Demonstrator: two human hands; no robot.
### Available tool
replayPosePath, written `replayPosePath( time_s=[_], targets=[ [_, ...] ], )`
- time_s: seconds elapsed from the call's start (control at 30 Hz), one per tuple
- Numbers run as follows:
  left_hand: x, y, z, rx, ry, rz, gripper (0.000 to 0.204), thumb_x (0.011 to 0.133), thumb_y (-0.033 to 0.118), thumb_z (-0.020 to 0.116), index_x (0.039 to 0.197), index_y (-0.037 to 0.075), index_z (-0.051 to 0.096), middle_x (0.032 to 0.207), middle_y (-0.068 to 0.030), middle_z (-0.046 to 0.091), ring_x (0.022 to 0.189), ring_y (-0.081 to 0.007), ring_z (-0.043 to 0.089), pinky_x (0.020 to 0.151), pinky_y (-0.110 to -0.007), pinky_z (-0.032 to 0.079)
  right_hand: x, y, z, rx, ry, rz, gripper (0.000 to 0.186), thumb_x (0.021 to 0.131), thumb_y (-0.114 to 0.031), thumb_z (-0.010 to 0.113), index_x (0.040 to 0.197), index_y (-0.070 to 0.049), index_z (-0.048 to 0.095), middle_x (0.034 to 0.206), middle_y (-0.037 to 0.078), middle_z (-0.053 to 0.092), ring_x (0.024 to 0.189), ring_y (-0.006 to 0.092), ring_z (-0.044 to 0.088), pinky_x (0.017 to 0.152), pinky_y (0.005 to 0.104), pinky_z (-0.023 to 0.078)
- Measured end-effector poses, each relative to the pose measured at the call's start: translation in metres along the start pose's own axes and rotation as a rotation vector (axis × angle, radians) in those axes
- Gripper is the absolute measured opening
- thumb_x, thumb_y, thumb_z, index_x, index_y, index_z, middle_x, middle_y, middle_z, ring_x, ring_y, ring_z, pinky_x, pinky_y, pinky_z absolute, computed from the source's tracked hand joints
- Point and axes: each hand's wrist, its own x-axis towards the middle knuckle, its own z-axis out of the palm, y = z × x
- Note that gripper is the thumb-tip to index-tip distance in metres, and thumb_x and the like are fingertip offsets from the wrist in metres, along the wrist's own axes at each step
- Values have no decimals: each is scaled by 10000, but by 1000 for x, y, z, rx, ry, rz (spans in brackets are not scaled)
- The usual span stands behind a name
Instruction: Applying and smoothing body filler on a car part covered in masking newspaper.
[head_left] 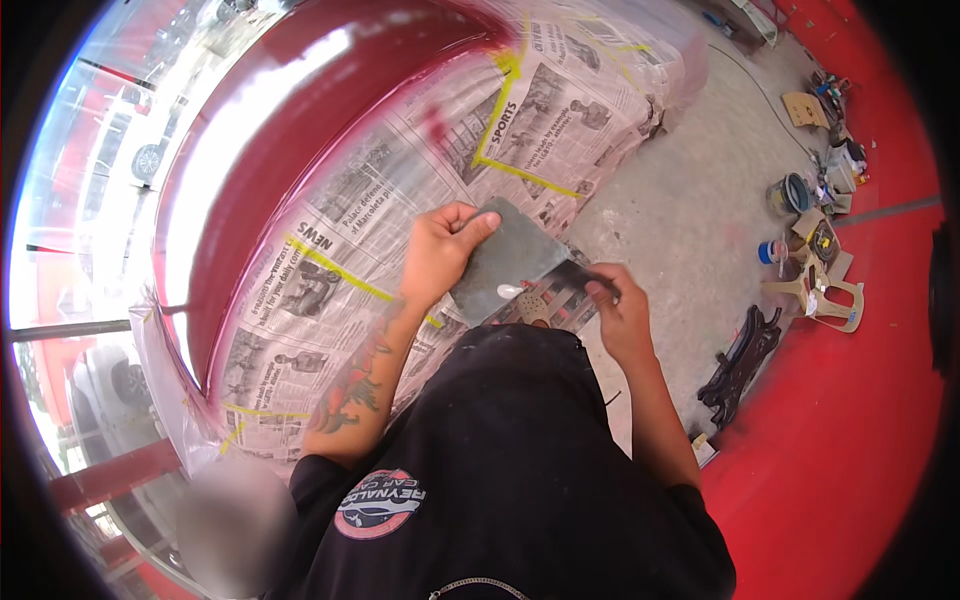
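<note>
My left hand (445, 250) grips a flat grey-green square board (510, 250) by its left edge, thumb on top. A small white blob (509, 291) sits near the board's lower edge, with a tiny red dab beside it. At the board's right side, my right hand (622, 310) pinches a dark, flat-bladed tool (572, 277) that looks like a putty spreader; its blade is partly blurred. Left of the board is a glossy red car panel (250, 130), surrounded by masking newspaper (390, 210) held with yellow tape (340, 268).
Along the right side of the concrete floor (660, 215) lie a beige plastic stool (845, 300), an open can (790, 193), a blue-rimmed jar (771, 252) and a black part (740, 365). Red flooring (840, 430) lies beyond. A perforated shoe (531, 306) shows below the board.
</note>
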Motion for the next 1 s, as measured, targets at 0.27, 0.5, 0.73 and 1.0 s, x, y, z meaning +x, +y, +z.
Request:
replayPosePath(
  time_s=[0.27,0.5,0.73,1.0],
  targets=[
    [-16,0,34,-178,-379,-245,245,867,270,742,770,50,699,642,66,580,560,-25,463,515,-223,360,56,46,-2,1585,218,67,229,965,-243,487,1151,-115,525,938,88,587,719,183,536,606,351,468],
    [-28,-9,64,57,-358,62,267,895,245,721,777,10,681,646,45,589,576,-42,487,526,-244,388,86,25,37,1621,-247,67,413,982,-405,443,1224,-81,527,889,108,559,614,181,494,531,309,441],
    [-17,14,47,-158,-80,-7,309,932,296,677,807,13,671,685,42,606,601,-25,485,552,-214,388,68,4,76,1015,-87,146,407,996,-422,457,1194,-75,531,937,31,605,795,132,608,711,271,517],
    [-3,10,24,-273,-115,-31,343,906,325,704,738,30,656,649,51,591,546,-24,463,497,-236,363,46,23,84,1232,-62,431,401,992,-376,467,1242,-69,528,1091,73,615,958,177,634,830,303,528]
  ],
)
